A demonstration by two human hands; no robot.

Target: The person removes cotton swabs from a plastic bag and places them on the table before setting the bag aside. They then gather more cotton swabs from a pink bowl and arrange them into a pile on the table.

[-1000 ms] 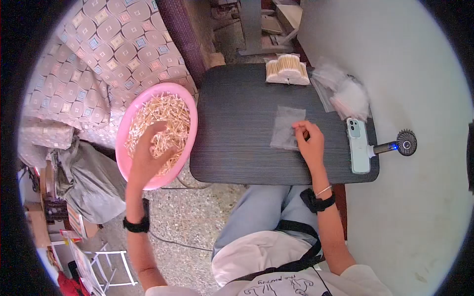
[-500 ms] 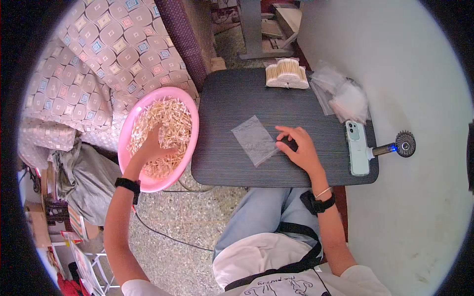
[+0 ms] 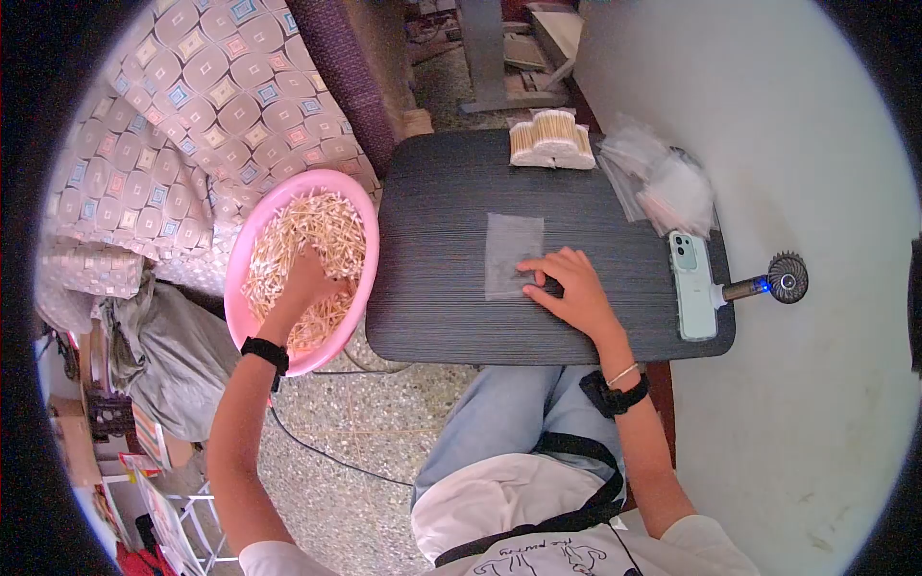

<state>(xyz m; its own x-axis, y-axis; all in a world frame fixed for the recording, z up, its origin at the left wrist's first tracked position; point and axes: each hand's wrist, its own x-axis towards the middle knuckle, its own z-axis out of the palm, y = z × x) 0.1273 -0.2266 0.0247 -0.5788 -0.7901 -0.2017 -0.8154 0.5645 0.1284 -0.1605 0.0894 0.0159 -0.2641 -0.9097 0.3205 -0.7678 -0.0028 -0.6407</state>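
A pink basin (image 3: 233, 288) full of loose cotton swabs (image 3: 322, 216) stands left of the dark table. My left hand (image 3: 305, 288) reaches down into the swabs, thumb stretched out to the side and apart from the fingers. Its fingertips are partly buried among the sticks. On the table lies a small clear plastic bag (image 3: 506, 245), flat, with nothing visible inside. My right hand (image 3: 573, 291) rests at the bag's right edge, its index fingertip and thumb over the plastic with a gap between them; it holds nothing.
Cotton swabs in a stacked bundle (image 3: 552, 142) sit at the table's (image 3: 432, 192) far edge. More clear plastic bags (image 3: 663, 178) lie at the back right. A phone (image 3: 694, 288) and a small fan (image 3: 788, 278) are by the right wall. Patterned fabric (image 3: 230, 86) hangs behind the basin.
The plastic bag has turned from a slant to nearly straight. My right hand has moved slightly left onto its edge. My left hand has sunk a little deeper into the swabs.
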